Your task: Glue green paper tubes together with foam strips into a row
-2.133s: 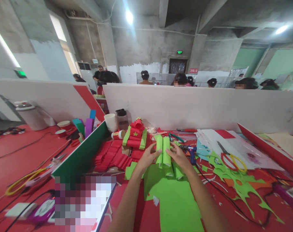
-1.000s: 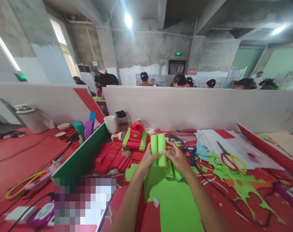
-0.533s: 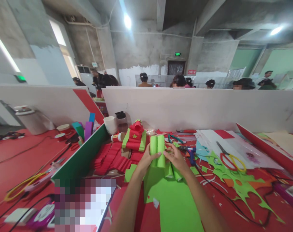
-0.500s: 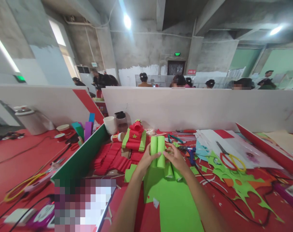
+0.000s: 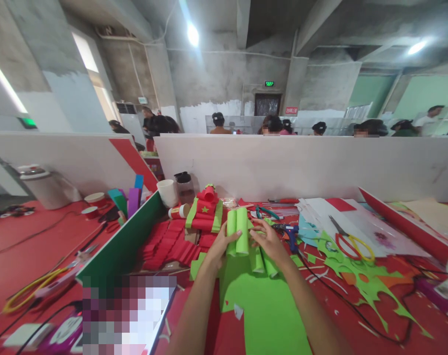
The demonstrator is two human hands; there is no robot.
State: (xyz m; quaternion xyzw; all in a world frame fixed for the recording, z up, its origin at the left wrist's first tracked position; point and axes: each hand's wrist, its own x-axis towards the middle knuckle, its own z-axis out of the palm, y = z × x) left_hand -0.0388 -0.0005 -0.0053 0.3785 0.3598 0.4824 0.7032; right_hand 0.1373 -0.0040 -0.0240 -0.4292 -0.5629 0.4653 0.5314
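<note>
The left hand (image 5: 217, 246) is clamping its fingers round 2 upright green paper rolls (image 5: 238, 230), above the green sheet (image 5: 272, 315); the right hand (image 5: 270, 241) is pinching their right edge with bent fingertips; judged light, hollow, easily crushed; hold gently, mid-length.

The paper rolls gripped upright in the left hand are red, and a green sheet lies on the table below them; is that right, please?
Not quite: the head view shows that the paper rolls gripped upright in the left hand are green, not red. The green sheet does lie on the table below them.
</note>
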